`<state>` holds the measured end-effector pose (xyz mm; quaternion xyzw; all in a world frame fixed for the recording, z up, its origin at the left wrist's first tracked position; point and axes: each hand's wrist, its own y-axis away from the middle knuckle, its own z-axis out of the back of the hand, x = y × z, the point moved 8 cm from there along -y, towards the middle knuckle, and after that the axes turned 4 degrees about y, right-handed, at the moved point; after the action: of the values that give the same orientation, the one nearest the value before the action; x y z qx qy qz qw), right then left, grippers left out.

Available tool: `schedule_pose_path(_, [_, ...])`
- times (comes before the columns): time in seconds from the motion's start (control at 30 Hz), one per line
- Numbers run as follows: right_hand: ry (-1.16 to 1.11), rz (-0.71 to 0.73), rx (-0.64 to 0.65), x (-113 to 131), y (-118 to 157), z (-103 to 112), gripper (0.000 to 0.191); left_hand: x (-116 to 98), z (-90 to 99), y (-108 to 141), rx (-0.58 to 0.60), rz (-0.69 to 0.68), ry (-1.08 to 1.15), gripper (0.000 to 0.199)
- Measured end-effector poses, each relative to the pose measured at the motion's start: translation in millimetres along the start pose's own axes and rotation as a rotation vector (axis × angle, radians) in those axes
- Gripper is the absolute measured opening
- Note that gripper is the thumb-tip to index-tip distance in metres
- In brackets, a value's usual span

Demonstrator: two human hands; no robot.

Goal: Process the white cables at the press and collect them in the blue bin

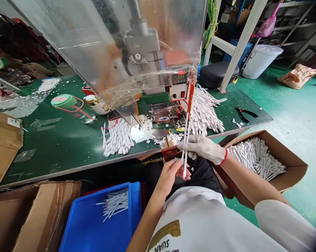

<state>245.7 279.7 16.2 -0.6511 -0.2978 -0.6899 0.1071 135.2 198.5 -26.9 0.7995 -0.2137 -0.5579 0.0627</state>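
White strips (185, 134), a pair of them, slant between the worker's two hands, above the lap at the near edge of the tabletop (68, 143). From where I stand, the bare left hand (173, 169) is closed on their lower part, and the gloved right hand (203, 147) pinches them higher up. I'd say the step in hand is lining up the pair; the next move probably calls for a light, steady hold that keeps their ends even.
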Motion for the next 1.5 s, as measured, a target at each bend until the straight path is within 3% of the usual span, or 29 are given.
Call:
schedule_pose_path(0.3, [0.06,0.019,-0.043,6.6,-15.2,11.2,0.04,3.9,14.3,15.2,-0.071,-0.064,-0.165,0.046])
schedule_pose_path(0.5, [0.103,-0.01,-0.056,9.1,-13.0,0.3,0.035,14.3,14.9,17.2,-0.086,0.027,-0.112,0.043])
schedule_pose_path(0.73, [0.014,-0.006,-0.076,-4.1,-20.6,-4.2,0.039,26.8,18.1,9.6,-0.104,0.095,-0.012,0.043])
schedule_pose_path(1.03, [-0.09,-0.022,0.003,-11.1,-81.2,-10.5,0.04,4.7,26.9,-6.9,-0.198,0.008,0.142,0.046])
schedule_pose_path(1.17, [-0.157,-0.098,-0.029,-27.2,-106.1,-13.3,0.032,-2.5,31.4,-13.1,-0.236,0.01,0.116,0.05])
schedule_pose_path(1.5, [-0.291,-0.166,-0.044,-48.8,-124.4,-15.3,0.025,-1.8,28.5,-25.9,-0.165,0.063,0.086,0.058])
